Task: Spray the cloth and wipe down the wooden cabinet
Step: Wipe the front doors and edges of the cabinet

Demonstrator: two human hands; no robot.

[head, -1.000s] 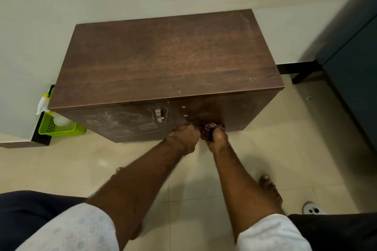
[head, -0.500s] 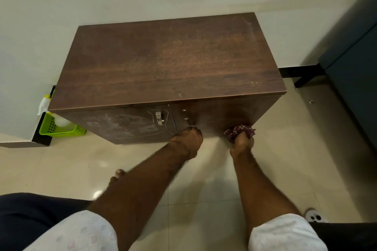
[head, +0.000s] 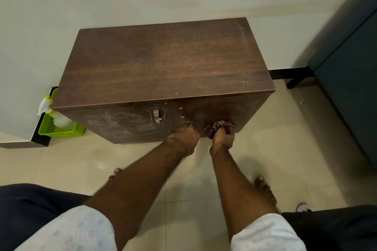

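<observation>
A low dark wooden cabinet [head: 163, 63] stands against the wall, its top dusty and its left door smeared with white marks. My right hand [head: 222, 138] grips a bunched red patterned cloth [head: 218, 127] and presses it on the lower part of the right front panel. My left hand [head: 183, 136] rests just left of it, fingers curled against the bottom of the cabinet front near the door edge, holding nothing that I can see. A white spray bottle [head: 46, 106] with a yellow collar stands in a green basket left of the cabinet.
The green basket [head: 61, 130] sits on the floor between cabinet and wall. A dark blue-grey piece of furniture [head: 346, 87] stands at the right. My bare feet [head: 265, 189] are on the beige tiles. A small white object [head: 305, 208] lies at lower right.
My right hand swept the cloth right along the lower right panel, then came back left toward my left hand. My left hand stayed at the door edge. The view shifted slightly downward.
</observation>
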